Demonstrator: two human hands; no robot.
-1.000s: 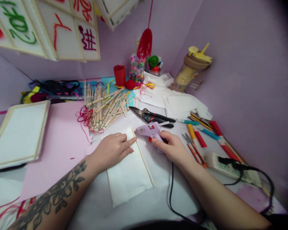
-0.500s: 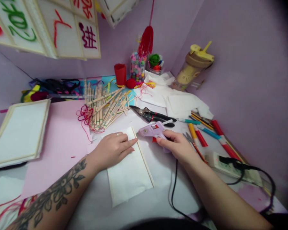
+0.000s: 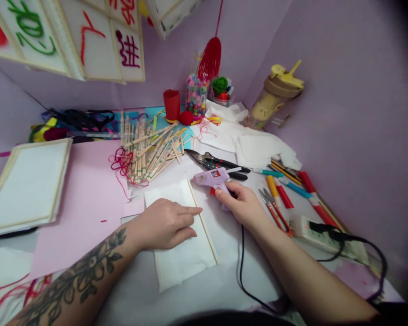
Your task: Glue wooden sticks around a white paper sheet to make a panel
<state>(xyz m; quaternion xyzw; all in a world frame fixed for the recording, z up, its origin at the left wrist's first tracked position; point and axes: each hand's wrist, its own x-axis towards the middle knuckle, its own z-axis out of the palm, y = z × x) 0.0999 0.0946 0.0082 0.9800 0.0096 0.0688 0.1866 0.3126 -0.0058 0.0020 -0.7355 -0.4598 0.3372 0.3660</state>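
My left hand (image 3: 172, 222) lies over a white paper panel (image 3: 182, 267), its index finger stretched out onto the thin wooden stick (image 3: 207, 233) along the panel's right edge. The other fingers are loosely bent, with nothing seen in them. In my right hand (image 3: 240, 201) is a lilac hot glue gun (image 3: 211, 177), gripped by its handle. Its nozzle points left, close to the top end of the stick. A white glue stick (image 3: 234, 170) pokes out of the back of the gun, and a black cord (image 3: 241, 267) trails down from it.
Behind the panel lie pruning shears (image 3: 217, 162) and a heap of wooden sticks (image 3: 153, 149). Scissors (image 3: 275, 210), markers (image 3: 285, 197) and a power strip (image 3: 326, 235) are on the right. A framed panel (image 3: 27, 181) rests at left; a paper lantern (image 3: 98, 40) hangs above.
My left hand has slid down along the stick, toward me. My right hand has brought the glue gun slightly left and up, nearer the stick's top end.
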